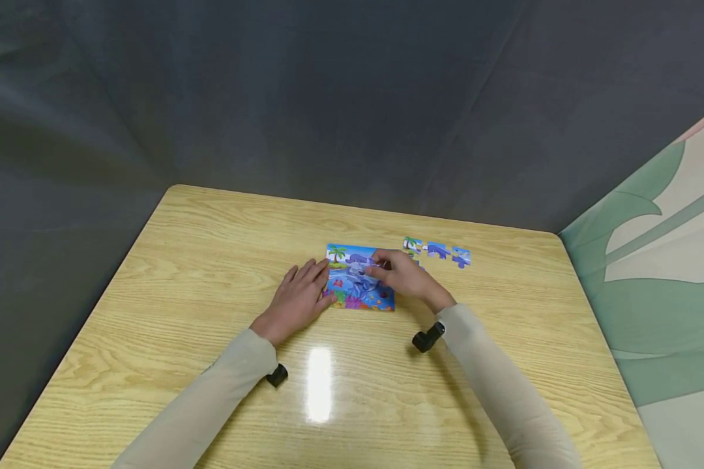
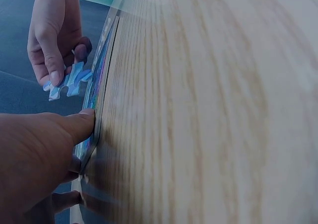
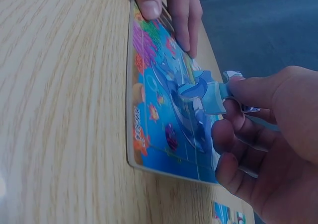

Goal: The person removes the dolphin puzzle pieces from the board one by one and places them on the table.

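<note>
A puzzle board [image 1: 358,302] with a colourful sea picture lies on the table. My left hand [image 1: 296,301] rests at its left edge, fingers extended, and the thumb [image 2: 79,125] touches the near corner. Over the board, my right hand [image 1: 409,279] pinches a blue and white jigsaw piece [image 3: 211,96] between thumb and fingers. That piece is held above the dolphin picture in the right wrist view. In the head view the right hand covers the board's upper right part.
Several loose jigsaw pieces [image 1: 437,250] lie behind and to the right of the board, one partly behind the right hand. A dark curtain [image 1: 328,98] hangs beyond the table's far edge. To the right is a green and white patterned cloth [image 1: 651,312].
</note>
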The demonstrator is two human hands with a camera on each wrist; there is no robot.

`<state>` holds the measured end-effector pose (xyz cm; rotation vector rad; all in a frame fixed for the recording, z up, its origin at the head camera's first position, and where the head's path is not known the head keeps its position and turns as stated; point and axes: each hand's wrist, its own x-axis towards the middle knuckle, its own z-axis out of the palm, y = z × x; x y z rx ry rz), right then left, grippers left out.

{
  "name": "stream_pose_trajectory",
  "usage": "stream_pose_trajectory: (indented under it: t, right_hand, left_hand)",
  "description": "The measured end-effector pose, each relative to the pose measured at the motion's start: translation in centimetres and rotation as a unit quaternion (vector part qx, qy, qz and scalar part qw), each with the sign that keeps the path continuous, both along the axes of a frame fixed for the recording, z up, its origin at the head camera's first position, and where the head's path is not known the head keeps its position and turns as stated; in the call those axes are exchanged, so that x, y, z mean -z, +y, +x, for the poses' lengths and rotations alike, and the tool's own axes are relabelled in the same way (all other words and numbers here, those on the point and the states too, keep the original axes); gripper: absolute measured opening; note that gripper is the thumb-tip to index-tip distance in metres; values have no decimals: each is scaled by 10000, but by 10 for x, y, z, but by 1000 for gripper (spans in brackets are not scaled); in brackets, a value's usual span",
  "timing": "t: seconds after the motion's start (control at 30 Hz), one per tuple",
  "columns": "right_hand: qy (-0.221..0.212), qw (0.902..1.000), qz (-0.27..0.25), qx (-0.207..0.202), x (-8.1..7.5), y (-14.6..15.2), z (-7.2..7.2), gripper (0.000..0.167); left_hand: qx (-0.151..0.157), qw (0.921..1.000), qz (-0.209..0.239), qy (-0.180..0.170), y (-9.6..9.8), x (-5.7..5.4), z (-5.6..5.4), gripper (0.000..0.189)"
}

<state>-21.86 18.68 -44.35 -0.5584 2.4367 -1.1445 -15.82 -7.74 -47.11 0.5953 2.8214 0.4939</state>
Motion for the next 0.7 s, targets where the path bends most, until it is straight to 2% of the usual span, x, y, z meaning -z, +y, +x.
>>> stream_pose_trajectory:
  t: [0.4,0.7]
  right_hand:
    - [380,9992,129,89,-4,23,0,20]
    - [448,9985,251,210,-10,39,4,20]
  left_hand:
    - [32,10000,37,55,-1,0,0,71]
    - [6,9999,98,74,0,1,2,71]
